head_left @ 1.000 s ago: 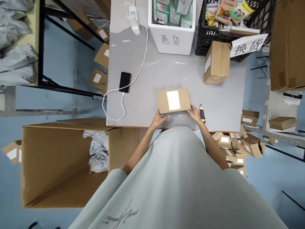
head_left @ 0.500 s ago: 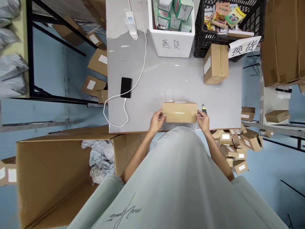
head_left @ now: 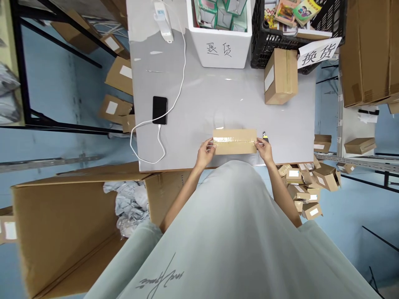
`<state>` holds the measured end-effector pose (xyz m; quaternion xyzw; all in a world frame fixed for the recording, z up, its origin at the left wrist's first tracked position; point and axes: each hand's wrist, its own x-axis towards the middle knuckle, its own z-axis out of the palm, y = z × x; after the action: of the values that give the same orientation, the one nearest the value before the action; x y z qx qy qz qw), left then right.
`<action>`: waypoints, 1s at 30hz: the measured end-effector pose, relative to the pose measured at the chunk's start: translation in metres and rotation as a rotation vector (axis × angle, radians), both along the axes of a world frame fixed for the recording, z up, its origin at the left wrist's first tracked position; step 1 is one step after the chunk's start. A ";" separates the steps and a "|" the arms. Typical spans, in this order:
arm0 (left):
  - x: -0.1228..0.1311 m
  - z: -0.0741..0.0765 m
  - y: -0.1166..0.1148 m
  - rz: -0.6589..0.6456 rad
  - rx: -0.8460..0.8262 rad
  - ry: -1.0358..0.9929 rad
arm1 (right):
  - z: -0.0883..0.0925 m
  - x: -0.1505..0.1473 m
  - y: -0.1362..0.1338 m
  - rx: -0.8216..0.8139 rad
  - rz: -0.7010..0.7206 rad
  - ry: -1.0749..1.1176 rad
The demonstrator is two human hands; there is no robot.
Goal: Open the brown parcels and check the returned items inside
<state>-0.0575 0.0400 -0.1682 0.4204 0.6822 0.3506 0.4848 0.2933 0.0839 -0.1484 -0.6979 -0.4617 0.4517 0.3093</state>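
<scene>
A small taped cardboard box [head_left: 235,147] is held at the table's front edge, close to my body. My left hand [head_left: 206,153] grips its left end with the fingers closed on it. At the opposite end, my right hand [head_left: 264,150] pinches the right side. Clear tape runs lengthwise along the box's upper face. Just beyond my right fingers lies a utility knife [head_left: 265,136] with black and yellow parts, partly covered by the hand.
On the grey table [head_left: 199,95] are a black phone [head_left: 160,110] with a white cable, a power strip [head_left: 163,23], a white bin [head_left: 220,50] of small boxes, a black crate [head_left: 262,50] of booklets and a larger carton [head_left: 281,79]. An open carton [head_left: 62,232] with crumpled plastic stands left.
The view has shifted a little, so the table's contents appear slightly higher and further left. The box has tilted slightly, showing its taped face differently. Both hands keep hold of its ends.
</scene>
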 end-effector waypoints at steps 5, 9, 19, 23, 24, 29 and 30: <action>0.007 -0.005 -0.021 -0.114 -0.059 -0.190 | -0.003 -0.001 -0.024 -0.085 -0.059 0.159; 0.015 -0.017 -0.031 -0.080 -0.147 -0.172 | -0.005 0.000 -0.038 -0.153 -0.007 0.188; 0.011 -0.010 -0.035 -0.121 -0.109 -0.113 | -0.010 0.003 -0.050 -0.073 0.183 0.172; 0.004 0.002 -0.042 -0.118 -0.057 -0.077 | -0.004 0.015 -0.041 -0.027 0.181 0.103; 0.002 0.002 -0.042 -0.104 -0.045 -0.059 | -0.003 0.016 -0.035 -0.008 0.175 0.072; -0.005 -0.007 -0.023 0.006 -0.042 0.049 | -0.005 0.010 0.000 0.030 0.218 -0.081; -0.006 -0.011 -0.017 0.019 -0.050 0.072 | -0.006 0.007 0.007 0.013 0.243 -0.117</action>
<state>-0.0639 0.0231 -0.1788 0.4140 0.7117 0.3224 0.4670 0.3006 0.0907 -0.1547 -0.6598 -0.5631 0.4416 0.2293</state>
